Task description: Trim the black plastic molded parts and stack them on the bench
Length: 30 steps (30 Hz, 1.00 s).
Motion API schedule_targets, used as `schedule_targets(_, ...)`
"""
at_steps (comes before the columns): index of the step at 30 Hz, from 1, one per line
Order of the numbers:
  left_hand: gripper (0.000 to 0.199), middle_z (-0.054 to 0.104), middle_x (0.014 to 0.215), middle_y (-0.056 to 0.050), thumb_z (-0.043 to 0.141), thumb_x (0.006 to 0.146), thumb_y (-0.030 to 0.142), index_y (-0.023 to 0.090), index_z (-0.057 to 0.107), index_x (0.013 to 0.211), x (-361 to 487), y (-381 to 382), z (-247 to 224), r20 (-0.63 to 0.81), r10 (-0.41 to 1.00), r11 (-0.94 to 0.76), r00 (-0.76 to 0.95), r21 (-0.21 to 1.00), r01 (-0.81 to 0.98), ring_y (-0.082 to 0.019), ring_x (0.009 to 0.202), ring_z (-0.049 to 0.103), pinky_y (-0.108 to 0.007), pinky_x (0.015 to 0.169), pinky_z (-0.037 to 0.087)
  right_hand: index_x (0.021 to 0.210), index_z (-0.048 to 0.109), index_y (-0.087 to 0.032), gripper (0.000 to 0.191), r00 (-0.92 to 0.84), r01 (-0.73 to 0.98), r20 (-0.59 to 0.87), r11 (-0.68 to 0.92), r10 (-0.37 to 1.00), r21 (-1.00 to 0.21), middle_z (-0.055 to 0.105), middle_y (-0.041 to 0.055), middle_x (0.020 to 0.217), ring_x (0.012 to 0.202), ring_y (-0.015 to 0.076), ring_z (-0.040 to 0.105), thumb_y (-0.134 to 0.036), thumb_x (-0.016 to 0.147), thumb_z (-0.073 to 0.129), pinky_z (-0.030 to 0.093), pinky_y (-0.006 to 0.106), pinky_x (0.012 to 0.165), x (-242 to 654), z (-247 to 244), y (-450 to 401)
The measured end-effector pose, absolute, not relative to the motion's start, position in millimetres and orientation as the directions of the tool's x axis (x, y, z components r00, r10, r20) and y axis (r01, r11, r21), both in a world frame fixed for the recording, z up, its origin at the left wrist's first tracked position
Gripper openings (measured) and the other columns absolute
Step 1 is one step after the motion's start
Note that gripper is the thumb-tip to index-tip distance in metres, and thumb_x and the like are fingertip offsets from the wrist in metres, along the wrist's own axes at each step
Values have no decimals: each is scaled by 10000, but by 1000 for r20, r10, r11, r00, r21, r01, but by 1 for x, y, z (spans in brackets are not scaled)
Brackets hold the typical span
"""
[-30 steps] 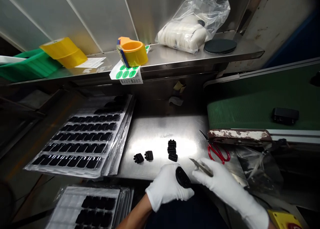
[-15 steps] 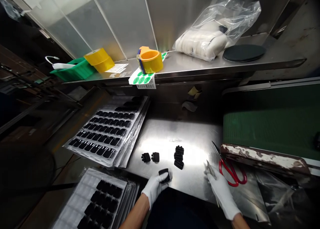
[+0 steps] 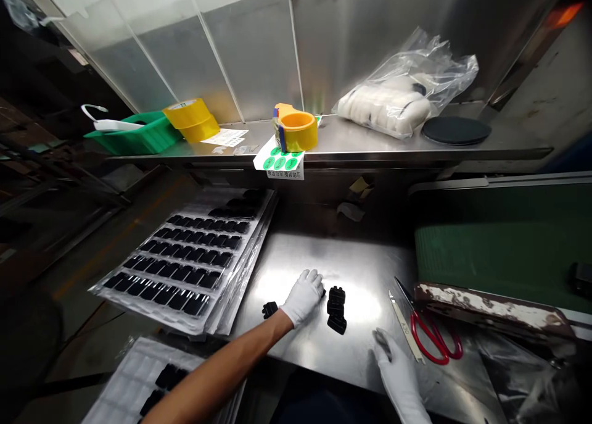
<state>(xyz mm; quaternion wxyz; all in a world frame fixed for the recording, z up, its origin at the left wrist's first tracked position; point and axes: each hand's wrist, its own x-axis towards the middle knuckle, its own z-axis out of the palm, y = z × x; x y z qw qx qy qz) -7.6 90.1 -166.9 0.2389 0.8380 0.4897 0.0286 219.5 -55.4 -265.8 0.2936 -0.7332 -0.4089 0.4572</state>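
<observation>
My left hand (image 3: 303,295), in a white glove, is closed over a small black plastic part (image 3: 324,292), mostly hidden under its fingertips. Just right of it lies a short column of several similar black parts (image 3: 337,310). Another black part (image 3: 269,310) sits left of the hand, partly behind my forearm. My right hand (image 3: 395,371), also gloved, hovers low at the front right of the steel table with thumb and fingers apart and nothing visible between them. Beside it lies a pale-handled craft knife (image 3: 406,326), and beyond that red-handled scissors (image 3: 432,337).
Stacked clear trays of black parts (image 3: 185,251) stand at left, with another tray (image 3: 134,374) lower down. A green belt (image 3: 499,232) runs at right. The steel shelf (image 3: 222,157) bears a tape dispenser (image 3: 298,131), a green bin (image 3: 139,137) and a plastic bag (image 3: 388,106).
My left hand has moved forward and right with the black part, towards the column. My right hand has let go of the craft knife, which now lies by the scissors. The view has shifted.
</observation>
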Motion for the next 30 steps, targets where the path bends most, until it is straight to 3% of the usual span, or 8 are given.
schedule_targets(4, 290, 585, 1239, -225, 426, 930, 140, 65, 629, 1124, -19, 116, -176, -189, 602, -678, 776, 391, 622, -346, 1255, 435, -512, 1084, 299, 1258, 541, -123, 654, 336, 236, -522, -607, 784, -759, 644, 146, 1291, 1260, 311, 547, -480, 719, 441, 353, 468, 1151, 208, -268, -77)
schedule_targets(8, 330, 564, 1327, -178, 479, 872, 104, 122, 640, 1160, -29, 120, -181, -201, 449, -759, 871, 428, 490, -318, 1299, 429, -431, 1144, 248, 1214, 559, -149, 610, 414, 158, -529, -631, 741, -760, 633, 155, 1293, 1268, 336, 531, -479, 713, 449, 359, 479, 1142, 194, -262, -86)
schedule_targets(11, 364, 577, 1315, -168, 452, 855, 77, 142, 639, 1161, -32, 122, -174, -222, 472, -720, 853, 461, 519, -321, 1289, 442, -442, 1151, 228, 1202, 563, -177, 555, 501, 98, -527, -650, 687, -754, 628, 141, 1292, 1281, 335, 514, -470, 753, 422, 362, 483, 1136, 182, -260, -92)
schedule_targets(16, 492, 578, 1306, -165, 439, 753, -18, 157, 633, 1169, -56, 133, -135, -268, 702, -514, 659, 449, 731, -344, 1279, 443, -487, 1123, 242, 1236, 547, -152, 541, 568, 27, -531, -659, 628, -752, 621, 168, 1301, 1259, 343, 537, -461, 815, 404, 390, 502, 1116, 146, -259, -102)
schedule_targets(19, 635, 592, 1309, -158, 448, 678, -35, 168, 603, 1260, -96, 135, -119, -335, 829, -284, 448, 437, 853, -344, 1246, 505, -479, 1079, 333, 1216, 585, -135, 493, 447, 80, -491, -580, 748, -811, 656, 157, 1254, 1173, 286, 611, -419, 860, 396, 476, 423, 1056, 112, -252, -93)
schedule_targets(22, 647, 693, 1104, -155, 559, 671, 51, 160, 577, 1309, -135, 120, -121, -455, 844, -58, 284, 449, 892, -338, 1016, 647, -436, 913, 479, 1222, 625, -166, 428, 234, 226, -384, -434, 893, -872, 666, 103, 1227, 1113, 221, 628, -286, 877, 403, 465, 356, 1059, 79, -233, -67)
schedule_targets(25, 719, 711, 921, -120, 684, 656, 195, 147, 527, 1357, -156, 91, -136, -519, 824, 60, 228, 479, 876, -316, 828, 673, -398, 794, 512, 1352, 540, -296, 582, 22, 385, -284, -270, 959, -882, 634, 22, 1258, 1105, 183, 609, -109, 823, 383, 448, 339, 1044, 54, -209, -28)
schedule_targets(30, 752, 601, 1131, -221, 700, 679, 360, 107, 494, 1357, -154, 56, -166, -452, 891, 195, 45, 470, 861, -420, 1024, 592, -490, 881, 453, 1296, 573, -365, 625, -204, 593, -245, -79, 948, -801, 643, 9, 1246, 975, 212, 631, -66, 765, 433, 463, 345, 900, 28, -188, 31)
